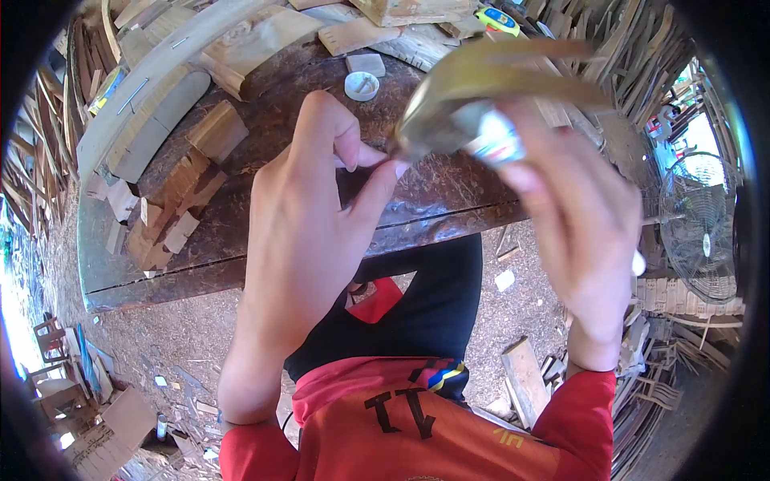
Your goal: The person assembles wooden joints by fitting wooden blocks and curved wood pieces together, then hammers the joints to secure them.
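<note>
Thumb and forefinger of the left hand [301,188] pinch a tiny, unclear item [392,155] over the dark tabletop [457,180], while the right hand [581,200] grips a blurred, hammer-like tool [461,80] whose end is just beside them.

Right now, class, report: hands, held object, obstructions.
Right hand grips blurred curved object; left hand at its edge. Wood block left, round container ahead, neither touching hands.
</note>
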Motion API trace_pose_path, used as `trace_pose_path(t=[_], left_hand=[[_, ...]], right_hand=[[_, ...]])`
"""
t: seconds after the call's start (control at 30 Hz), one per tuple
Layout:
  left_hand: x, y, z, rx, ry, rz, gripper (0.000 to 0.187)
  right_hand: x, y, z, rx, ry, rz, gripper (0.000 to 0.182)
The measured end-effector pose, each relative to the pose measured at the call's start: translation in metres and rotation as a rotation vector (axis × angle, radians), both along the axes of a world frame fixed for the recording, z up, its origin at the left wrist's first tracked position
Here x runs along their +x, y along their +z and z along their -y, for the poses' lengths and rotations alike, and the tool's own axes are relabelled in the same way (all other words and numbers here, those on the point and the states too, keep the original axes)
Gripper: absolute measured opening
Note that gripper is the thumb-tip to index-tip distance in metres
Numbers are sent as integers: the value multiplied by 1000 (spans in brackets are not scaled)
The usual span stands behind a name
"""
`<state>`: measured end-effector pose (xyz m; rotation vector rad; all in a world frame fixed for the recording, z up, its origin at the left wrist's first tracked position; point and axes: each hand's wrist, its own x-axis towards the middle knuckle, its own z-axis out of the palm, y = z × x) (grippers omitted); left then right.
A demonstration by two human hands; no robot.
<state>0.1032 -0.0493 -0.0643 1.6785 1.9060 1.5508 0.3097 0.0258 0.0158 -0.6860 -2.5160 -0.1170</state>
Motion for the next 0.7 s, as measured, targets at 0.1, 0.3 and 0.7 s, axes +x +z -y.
trace_pose_path(t=[0.1,0.3,0.7], left_hand=[[1,0,-1,3,2,15,42],[0,1,-1,-8,1,24,41],[2,1,2,-5,8,-17,36]], right_hand=[[0,-1,0,7,-6,2,34],[4,-8,-7,43,59,-234,37],[3,-4,-8,28,84,-243,33]])
